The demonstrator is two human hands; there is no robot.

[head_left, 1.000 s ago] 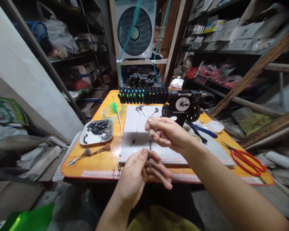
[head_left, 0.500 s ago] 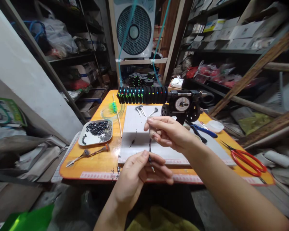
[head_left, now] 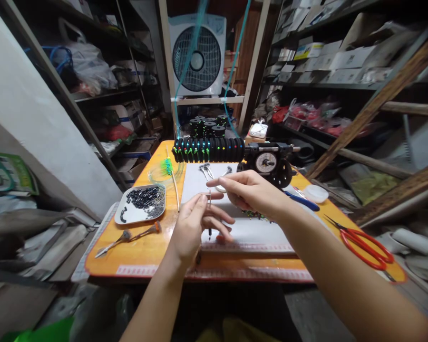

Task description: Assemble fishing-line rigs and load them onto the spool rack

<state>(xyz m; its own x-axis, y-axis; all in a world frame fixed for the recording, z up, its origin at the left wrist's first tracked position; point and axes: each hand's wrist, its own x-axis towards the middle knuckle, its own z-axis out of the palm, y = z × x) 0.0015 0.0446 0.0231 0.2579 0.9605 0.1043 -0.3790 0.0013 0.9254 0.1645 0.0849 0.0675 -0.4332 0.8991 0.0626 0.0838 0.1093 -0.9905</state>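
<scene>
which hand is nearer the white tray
Left. The left hand is to the right of the white tray, apart from it; the right hand is farther right.

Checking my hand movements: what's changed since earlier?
Your left hand, still pinching a thin strand, moved upward and slightly left in view. The right hand now extends its index finger leftward; whether it released anything is unclear. The red-handled scissors and white tray stayed put.
</scene>
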